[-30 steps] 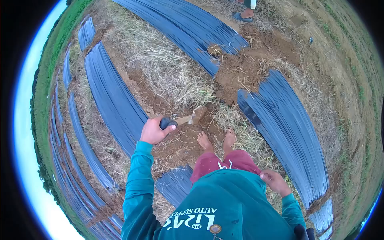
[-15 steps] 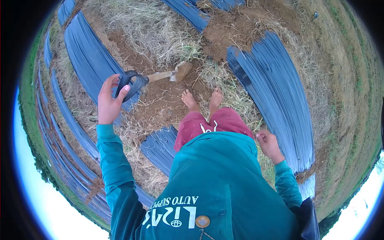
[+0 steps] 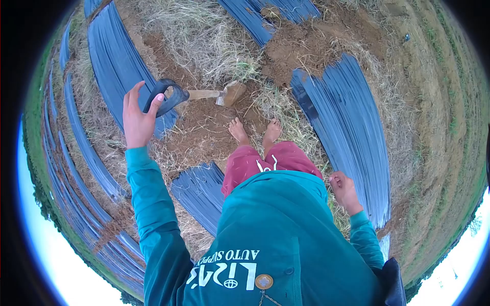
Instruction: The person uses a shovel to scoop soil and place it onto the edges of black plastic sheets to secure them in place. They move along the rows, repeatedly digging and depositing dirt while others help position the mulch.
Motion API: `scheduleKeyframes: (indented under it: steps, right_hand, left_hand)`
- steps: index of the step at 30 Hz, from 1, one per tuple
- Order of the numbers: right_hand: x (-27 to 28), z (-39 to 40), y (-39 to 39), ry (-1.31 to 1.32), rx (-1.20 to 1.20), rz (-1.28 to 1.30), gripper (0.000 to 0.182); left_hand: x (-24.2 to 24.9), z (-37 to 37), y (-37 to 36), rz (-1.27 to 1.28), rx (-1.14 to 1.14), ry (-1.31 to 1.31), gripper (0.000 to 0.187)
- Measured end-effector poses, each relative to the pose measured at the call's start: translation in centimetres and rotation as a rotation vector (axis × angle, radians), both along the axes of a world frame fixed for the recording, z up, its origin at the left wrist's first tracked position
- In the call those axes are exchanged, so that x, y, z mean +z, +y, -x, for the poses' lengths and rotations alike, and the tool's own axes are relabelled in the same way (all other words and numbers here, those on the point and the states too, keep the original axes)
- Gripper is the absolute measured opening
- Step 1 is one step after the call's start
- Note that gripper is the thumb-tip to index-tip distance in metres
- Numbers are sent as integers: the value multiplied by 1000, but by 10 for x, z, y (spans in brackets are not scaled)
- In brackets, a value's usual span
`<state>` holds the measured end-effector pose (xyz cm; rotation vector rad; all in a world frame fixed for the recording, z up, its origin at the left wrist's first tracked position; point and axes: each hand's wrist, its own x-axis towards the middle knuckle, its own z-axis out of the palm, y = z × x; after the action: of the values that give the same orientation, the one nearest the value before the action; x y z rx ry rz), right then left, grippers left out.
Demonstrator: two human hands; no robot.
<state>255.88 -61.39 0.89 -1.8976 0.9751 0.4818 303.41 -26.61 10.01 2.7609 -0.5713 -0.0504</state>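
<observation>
A shovel with a black D-shaped handle (image 3: pixel 175 96), a wooden shaft (image 3: pixel 203 94) and a soil-covered blade (image 3: pixel 234 94) stands with its blade at the bare soil ahead of my feet. My left hand (image 3: pixel 139 116) is beside the handle, fingers stretched out and apart from the grip. Its thumb lies against the near edge of the handle. By my right hip, my right hand (image 3: pixel 344 189) is loosely curled, with nothing visible in it. The strip of black plastic mulch (image 3: pixel 352 132) lies beyond it.
More plastic mulch (image 3: pixel 115 56) runs in rows at left, with a torn piece (image 3: pixel 199 194) by my legs. Dry grass (image 3: pixel 194 41) and loose soil (image 3: pixel 301 46) lie between the strips. My bare feet (image 3: pixel 238 131) are close to the shovel blade.
The fingers of my left hand have straightened and moved away from the shovel handle. My right hand stays curled near my hip. The view has shifted slightly.
</observation>
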Motion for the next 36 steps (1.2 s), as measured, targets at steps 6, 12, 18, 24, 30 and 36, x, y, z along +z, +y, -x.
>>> scheduleKeyframes:
  steps: [6,12,18,24,30,36]
  right_hand:
    - [-6,25,-16,80,-21,59,14]
    - [-27,31,-20,105,12,105,13]
    - [-34,9,-38,-5,-2,86,15]
    - [-52,-6,-65,-32,62,184,17]
    - [-53,-45,-62,0,79,90,21]
    - [-66,-63,-42,-129,76,145,17]
  left_hand:
    - [-12,-5,-20,-27,0,167,49]
    - [-1,66,-49,-212,-83,402,43]
    - [-9,98,-48,74,37,615,45]
    - [89,101,-45,-204,-175,603,36]
    - [102,131,-58,-275,-506,576,27]
    - [13,173,-50,-118,-195,536,26]
